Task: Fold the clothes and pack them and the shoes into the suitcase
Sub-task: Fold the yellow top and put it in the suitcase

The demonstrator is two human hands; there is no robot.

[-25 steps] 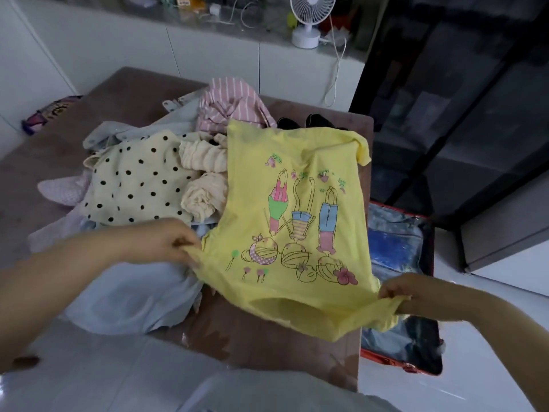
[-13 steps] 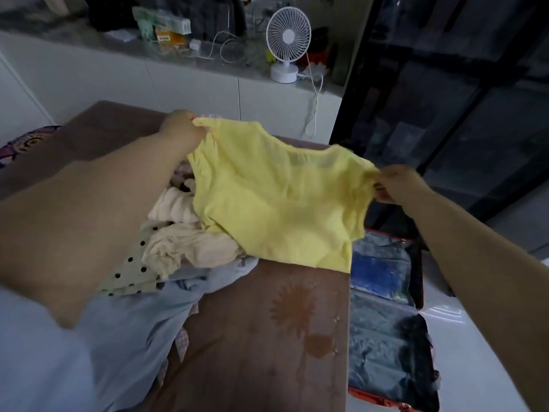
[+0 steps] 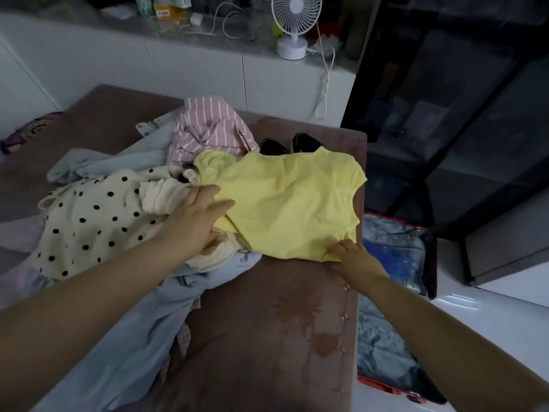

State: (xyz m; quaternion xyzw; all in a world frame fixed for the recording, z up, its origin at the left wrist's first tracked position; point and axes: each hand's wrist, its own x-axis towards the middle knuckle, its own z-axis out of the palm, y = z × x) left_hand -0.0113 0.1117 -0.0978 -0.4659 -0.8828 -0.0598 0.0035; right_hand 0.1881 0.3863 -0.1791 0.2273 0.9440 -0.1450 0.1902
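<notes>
Brown bench (image 3: 267, 337) carries a yellow shirt (image 3: 285, 200) spread plain side up near its right edge. Left hand (image 3: 193, 221) presses flat and open on its left side; right hand (image 3: 350, 257) pinches the near hem. Open suitcase (image 3: 395, 257) lies right, on the floor.

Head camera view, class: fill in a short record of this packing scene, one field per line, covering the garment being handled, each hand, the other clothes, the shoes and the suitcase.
garment in hand: yellow T-shirt, spread plain side up on the brown table
left hand: open, flat on the shirt's left edge
right hand: at the near hem corner; grip unclear
other clothes: polka-dot top, pink striped shirt, light blue garment, all unfolded
shoes: black pair beyond the T-shirt
suitcase: open on the floor, right of the table
</notes>
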